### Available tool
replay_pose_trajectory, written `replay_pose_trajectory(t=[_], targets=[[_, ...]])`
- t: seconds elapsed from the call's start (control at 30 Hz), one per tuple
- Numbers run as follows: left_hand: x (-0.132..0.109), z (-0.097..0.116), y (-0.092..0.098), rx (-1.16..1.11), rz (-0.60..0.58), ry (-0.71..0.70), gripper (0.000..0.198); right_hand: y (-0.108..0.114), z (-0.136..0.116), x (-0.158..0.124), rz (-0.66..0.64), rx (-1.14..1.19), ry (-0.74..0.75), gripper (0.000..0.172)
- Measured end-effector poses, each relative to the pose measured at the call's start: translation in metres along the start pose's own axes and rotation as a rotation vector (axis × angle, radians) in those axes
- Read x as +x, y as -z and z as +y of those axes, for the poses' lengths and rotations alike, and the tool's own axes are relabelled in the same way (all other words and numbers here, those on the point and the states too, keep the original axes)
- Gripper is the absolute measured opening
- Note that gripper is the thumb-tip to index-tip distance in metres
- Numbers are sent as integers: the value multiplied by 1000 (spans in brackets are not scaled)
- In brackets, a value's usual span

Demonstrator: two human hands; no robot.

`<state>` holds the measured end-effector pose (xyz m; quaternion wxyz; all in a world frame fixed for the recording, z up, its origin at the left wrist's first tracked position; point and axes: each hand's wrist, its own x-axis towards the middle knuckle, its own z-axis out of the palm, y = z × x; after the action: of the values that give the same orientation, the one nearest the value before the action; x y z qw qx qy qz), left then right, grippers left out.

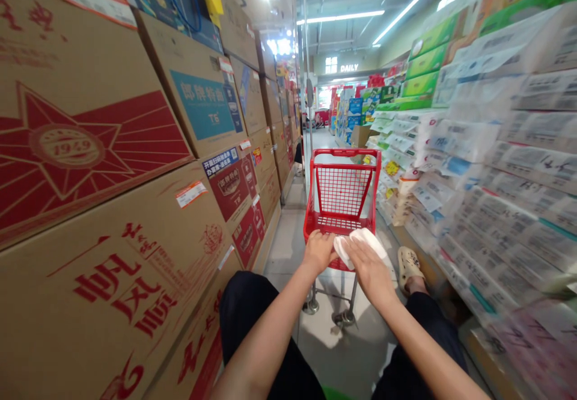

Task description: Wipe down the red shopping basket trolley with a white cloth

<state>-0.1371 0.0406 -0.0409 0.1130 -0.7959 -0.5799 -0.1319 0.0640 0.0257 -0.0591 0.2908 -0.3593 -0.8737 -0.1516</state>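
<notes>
A small red plastic shopping cart point(346, 153) with a grid panel and metal legs stands upright in front of me, between my knees. My left hand point(321, 251) is closed over the cart's near edge, left of the middle. My right hand point(367, 261) presses a white cloth point(377, 248) against the same edge, its fingers lying over the fabric. The two hands are close together, with part of the cloth between them. Behind my hands and the cloth, part of the cart's near rim is hidden.
Stacked cardboard boxes point(112, 255) wall the left side. On the right rise blurred stacks of white tissue packs point(509, 207), with green packs point(424, 66) above. My foot in a beige clog point(409, 267) rests beside the right stack. The tiled aisle point(288, 249) runs forward.
</notes>
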Motion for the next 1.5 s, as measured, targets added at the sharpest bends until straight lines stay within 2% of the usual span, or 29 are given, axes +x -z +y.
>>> replay_pose_trajectory(t=[0.13,0.27,0.33,0.47,0.57,0.7,0.77,0.87,0.93,1.03,1.13,1.23,1.4,1.5], targets=[[9,5,4,-16,-49,-81,37,12,35,-12,-47,-22,14,68],[13,10,8,-22,-104,-149,24,25,67,-30,-47,-76,-53,68],[15,17,8,-14,-115,-151,23,22,66,-31,-20,-86,-87,63],[15,31,7,6,-117,-144,26,6,37,-18,6,-50,-82,61],[12,30,10,14,-119,-167,28,4,27,-12,4,-35,-32,64],[5,5,18,3,-93,-228,30,23,52,-26,-32,-64,0,70],[1,-10,20,-15,-13,-245,43,30,67,-35,-29,-91,-43,70],[-2,-20,15,-27,43,-240,50,27,70,-36,-9,-105,-94,65],[-1,-16,8,-24,38,-201,59,16,57,-29,10,-90,-107,63],[2,-4,-1,-20,62,-136,85,0,28,-15,15,-31,-70,63],[2,2,-4,-21,80,-126,94,-1,12,-8,0,49,-16,67],[0,2,-1,-35,81,-129,97,13,24,-17,-42,108,-1,72],[-5,14,4,-34,104,-125,100,31,63,-42,-47,87,-137,78],[-5,31,5,-21,132,-101,101,25,54,-42,14,46,-170,74]])
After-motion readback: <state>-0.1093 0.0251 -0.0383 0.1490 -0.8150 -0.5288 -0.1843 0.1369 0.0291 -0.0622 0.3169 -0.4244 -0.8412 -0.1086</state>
